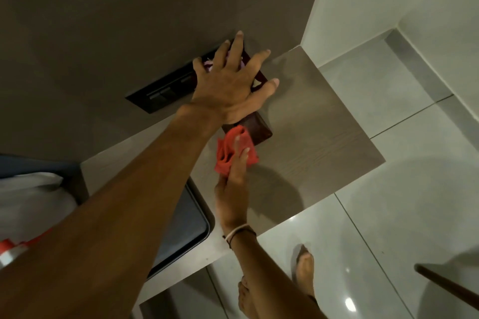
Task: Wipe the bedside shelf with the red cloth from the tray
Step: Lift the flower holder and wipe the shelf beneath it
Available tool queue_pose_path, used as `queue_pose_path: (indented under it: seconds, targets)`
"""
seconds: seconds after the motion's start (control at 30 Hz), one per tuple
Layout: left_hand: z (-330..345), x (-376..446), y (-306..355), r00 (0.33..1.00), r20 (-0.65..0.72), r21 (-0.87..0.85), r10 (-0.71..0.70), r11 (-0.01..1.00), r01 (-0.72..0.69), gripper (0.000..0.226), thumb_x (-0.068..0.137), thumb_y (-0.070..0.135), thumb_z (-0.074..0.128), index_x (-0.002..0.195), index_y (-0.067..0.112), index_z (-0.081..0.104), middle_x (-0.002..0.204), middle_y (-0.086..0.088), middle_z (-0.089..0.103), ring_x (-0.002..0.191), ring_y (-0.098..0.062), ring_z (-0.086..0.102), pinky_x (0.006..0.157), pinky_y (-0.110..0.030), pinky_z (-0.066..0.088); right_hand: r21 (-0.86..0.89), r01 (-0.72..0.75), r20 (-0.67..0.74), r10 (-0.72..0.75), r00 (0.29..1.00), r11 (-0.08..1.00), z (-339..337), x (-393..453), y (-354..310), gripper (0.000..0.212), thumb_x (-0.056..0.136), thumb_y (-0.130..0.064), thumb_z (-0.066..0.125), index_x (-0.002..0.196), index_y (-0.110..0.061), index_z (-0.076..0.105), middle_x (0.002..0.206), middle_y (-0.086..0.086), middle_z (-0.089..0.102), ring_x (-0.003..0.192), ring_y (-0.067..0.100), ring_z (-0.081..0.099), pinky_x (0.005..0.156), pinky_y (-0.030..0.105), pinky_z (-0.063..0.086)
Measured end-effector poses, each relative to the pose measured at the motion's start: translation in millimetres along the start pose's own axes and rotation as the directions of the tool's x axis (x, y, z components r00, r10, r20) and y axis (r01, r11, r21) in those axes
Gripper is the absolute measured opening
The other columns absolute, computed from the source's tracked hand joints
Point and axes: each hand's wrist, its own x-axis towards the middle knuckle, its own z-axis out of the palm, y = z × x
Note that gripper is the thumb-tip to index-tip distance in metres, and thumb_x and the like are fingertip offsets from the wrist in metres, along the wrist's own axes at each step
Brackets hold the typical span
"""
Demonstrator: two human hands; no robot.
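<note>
**Wiping under way; far part of shelf outstanding**

The bedside shelf [324, 122], one in number, is carrying everything and is serving as the reference. The wiping is judged to be in progress: the cloth is already off the tray and working mid-shelf, while the shelf's far corner is showing faint smears and is judged to be awaiting a pass.

One dark tray [181, 228] is sitting at the shelf's near end. One dark brown box [259, 129] is standing at the shelf's wall side; the left hand [225, 85], fingers spread, is pressing on top of it. One red cloth [233, 153] is lying bunched just in front of that box, with the right hand [233, 189] pinching and pressing it onto the shelf. Two hands counted.
</note>
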Motion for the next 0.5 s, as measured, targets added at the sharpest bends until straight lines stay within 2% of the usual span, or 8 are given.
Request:
queue_pose_path:
  seconds: [0.1,0.17,0.2,0.23,0.27,0.33,0.4,0.5]
  targets:
    - [-1.6,0.6,-0.2,1.000,0.005,0.006,0.004,1.000,-0.004,0.072,0.092,0.075,0.031,0.157,0.045,0.017,0.174,-0.009,-0.003,0.159,-0.034,0.004,0.116,-0.079,0.010,0.254,-0.107,0.291,0.029,0.956,0.961,-21.3,-25.4,-0.4,0.049,0.102,-0.038,0.048,0.151,-0.036,0.045,0.145,0.003,0.063,0.111,0.003,0.066,0.095,0.018,0.052]
    - [-3.7,2.4,-2.7,1.000,0.017,-0.011,0.002,1.000,-0.002,0.071,0.093,0.074,0.030,0.157,0.045,0.017,0.174,-0.008,-0.003,0.159,-0.034,0.004,0.116,-0.079,0.010,0.374,-0.147,0.239,0.058,0.969,0.916,-40.9,-37.9,0.7,0.035,0.100,-0.044,0.049,0.130,-0.035,0.065,0.121,-0.010,0.076,0.108,0.009,0.072,0.089,0.021,0.058]
    - [-4.6,3.1,-4.0,1.000,0.018,-0.014,0.004,1.000,-0.004,0.071,0.093,0.074,0.030,0.157,0.045,0.017,0.174,-0.008,-0.003,0.159,-0.034,0.004,0.116,-0.079,0.011,0.412,-0.128,0.167,0.063,0.984,0.902,-49.4,-40.9,-0.1,0.029,0.104,-0.033,0.048,0.125,-0.026,0.066,0.110,-0.005,0.076,0.108,0.023,0.073,0.087,0.035,0.061]
    - [-4.6,2.7,-4.9,1.000,0.017,-0.014,0.004,1.000,-0.003,0.071,0.093,0.074,0.030,0.157,0.045,0.017,0.174,-0.009,-0.003,0.159,-0.035,0.005,0.116,-0.078,0.011,0.463,-0.090,0.070,0.065,0.995,0.882,-56.3,-40.3,0.9,0.028,0.107,-0.020,0.044,0.127,-0.019,0.063,0.111,0.005,0.072,0.111,0.038,0.068,0.087,0.053,0.058]
    - [-4.2,2.4,-4.9,1.000,0.014,-0.012,0.002,1.000,-0.001,0.071,0.093,0.074,0.029,0.157,0.045,0.017,0.174,-0.009,-0.002,0.159,-0.035,0.005,0.116,-0.078,0.011,0.511,-0.064,-0.050,0.104,0.993,0.857,-63.8,-34.4,0.4,0.033,0.108,-0.013,0.041,0.134,-0.024,0.058,0.119,0.006,0.069,0.117,0.040,0.063,0.093,0.061,0.053]
    - [-3.3,1.8,-4.1,1.000,0.011,-0.005,-0.003,1.000,0.003,0.071,0.092,0.075,0.028,0.156,0.046,0.018,0.174,-0.009,-0.002,0.159,-0.034,0.007,0.117,-0.077,0.011,0.615,-0.027,-0.274,0.245,0.930,0.788,-77.9,-12.3,-1.7,0.050,0.108,-0.007,0.040,0.145,-0.040,0.048,0.135,-0.007,0.065,0.127,0.017,0.062,0.109,0.053,0.049]
    - [-3.1,2.4,-4.3,1.000,0.007,-0.002,-0.006,1.000,0.006,0.071,0.091,0.076,0.027,0.156,0.046,0.019,0.174,-0.008,-0.001,0.159,-0.034,0.008,0.116,-0.077,0.010,0.564,0.007,-0.391,0.260,0.883,0.826,-88.1,20.1,-6.8,0.057,0.107,-0.004,0.039,0.159,-0.027,0.029,0.145,-0.012,0.055,0.130,-0.002,0.056,0.116,0.041,0.044]
    - [-4.8,7.0,-7.5,1.000,0.013,-0.038,-0.026,0.999,0.026,0.071,0.089,0.078,0.024,0.154,0.048,0.020,0.174,-0.006,0.001,0.158,-0.035,0.010,0.115,-0.076,0.010,0.405,0.002,-0.306,0.134,0.943,0.914,-76.9,56.2,-19.4,0.067,0.103,0.005,0.039,0.162,-0.020,0.021,0.144,-0.018,0.046,0.104,-0.023,0.056,0.113,0.044,0.046]
